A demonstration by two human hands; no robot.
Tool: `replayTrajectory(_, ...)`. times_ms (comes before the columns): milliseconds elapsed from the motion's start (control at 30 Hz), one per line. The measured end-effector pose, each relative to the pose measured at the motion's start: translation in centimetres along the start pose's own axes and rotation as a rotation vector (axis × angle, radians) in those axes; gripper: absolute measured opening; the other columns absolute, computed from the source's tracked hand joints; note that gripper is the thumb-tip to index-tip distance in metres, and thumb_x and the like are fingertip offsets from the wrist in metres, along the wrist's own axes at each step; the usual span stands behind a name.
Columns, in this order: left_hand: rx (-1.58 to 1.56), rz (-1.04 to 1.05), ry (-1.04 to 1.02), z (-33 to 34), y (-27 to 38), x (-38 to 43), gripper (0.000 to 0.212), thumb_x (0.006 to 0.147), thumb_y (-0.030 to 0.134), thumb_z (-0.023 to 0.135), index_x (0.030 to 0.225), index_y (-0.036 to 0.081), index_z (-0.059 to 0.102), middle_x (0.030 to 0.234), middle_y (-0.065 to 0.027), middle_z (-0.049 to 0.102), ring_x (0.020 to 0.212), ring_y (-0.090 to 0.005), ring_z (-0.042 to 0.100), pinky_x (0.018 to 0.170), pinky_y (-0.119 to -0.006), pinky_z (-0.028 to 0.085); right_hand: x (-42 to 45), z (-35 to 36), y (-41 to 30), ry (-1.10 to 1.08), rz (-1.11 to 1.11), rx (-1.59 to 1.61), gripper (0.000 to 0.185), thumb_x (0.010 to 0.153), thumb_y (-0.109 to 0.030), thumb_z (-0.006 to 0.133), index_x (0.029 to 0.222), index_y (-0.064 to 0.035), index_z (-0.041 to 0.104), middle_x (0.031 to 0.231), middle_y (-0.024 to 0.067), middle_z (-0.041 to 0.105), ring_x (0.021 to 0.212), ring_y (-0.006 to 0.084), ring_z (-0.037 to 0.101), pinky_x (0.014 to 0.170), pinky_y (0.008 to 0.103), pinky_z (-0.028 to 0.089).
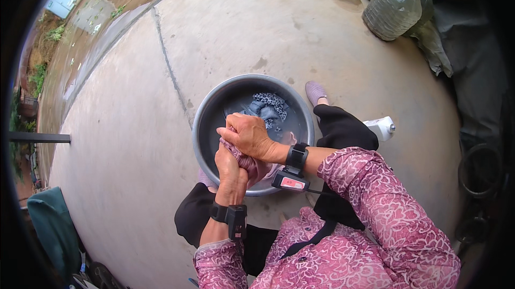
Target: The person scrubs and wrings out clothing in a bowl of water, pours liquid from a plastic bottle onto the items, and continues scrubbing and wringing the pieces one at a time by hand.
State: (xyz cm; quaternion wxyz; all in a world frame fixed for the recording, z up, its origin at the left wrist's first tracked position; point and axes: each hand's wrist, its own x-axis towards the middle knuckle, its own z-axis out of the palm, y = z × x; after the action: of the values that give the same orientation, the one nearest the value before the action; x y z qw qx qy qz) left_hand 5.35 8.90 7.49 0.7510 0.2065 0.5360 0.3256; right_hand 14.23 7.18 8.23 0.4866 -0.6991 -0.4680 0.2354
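Observation:
Both of my hands grip one bunched, twisted pink cloth [254, 168] above the near left part of a round grey metal basin [200, 144]. My left hand [229, 168] is closed around it lower down, and my right hand [250, 134] holds it from above, close to the left one. Part of the cloth hangs at the basin's near side, partly hidden by my right wrist. Cloudy water fills the bottom of the basin, where a blue-and-white patterned cloth [267, 108] with striped and spotted parts lies wet. A strapped device sits on each of my wrists.
The basin stands on a concrete floor [132, 128] between my feet. A white plastic bottle [380, 128] lies to the right. Large clear plastic containers [392, 11] stand at the upper right beside dark sheeting. Green fabric [54, 228] covers something at the lower left; a dark bar [40, 137] juts in above it.

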Motion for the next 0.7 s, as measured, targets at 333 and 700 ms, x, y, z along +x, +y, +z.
replayTrajectory(333,-0.249,0.073,-0.198,-1.2,-0.2,-0.3,0.03,0.096,0.034,0.042,0.079,0.011,0.053,0.071,-0.0005,0.053,0.061,-0.0125,0.052,0.052,-0.027,0.044,-2.5,0.6,-2.3,0.022,-0.355,-0.04,0.024,0.074,-0.025,0.063,0.066,-0.0052,0.051,0.069,0.0103,0.051,0.067,0.0273,0.053,0.058,0.0386,0.044)
replayTrajectory(700,-0.116,-0.122,-0.24,-4.0,1.2,2.0,0.035,0.094,0.037,0.044,0.07,0.011,0.049,0.059,-0.0026,0.05,0.057,-0.0161,0.052,0.054,-0.029,0.044,-4.2,1.0,-3.4,0.195,-0.569,-0.032,0.028,0.074,-0.025,0.067,0.062,-0.0073,0.048,0.063,0.0075,0.044,0.06,0.0245,0.051,0.052,0.0369,0.041)
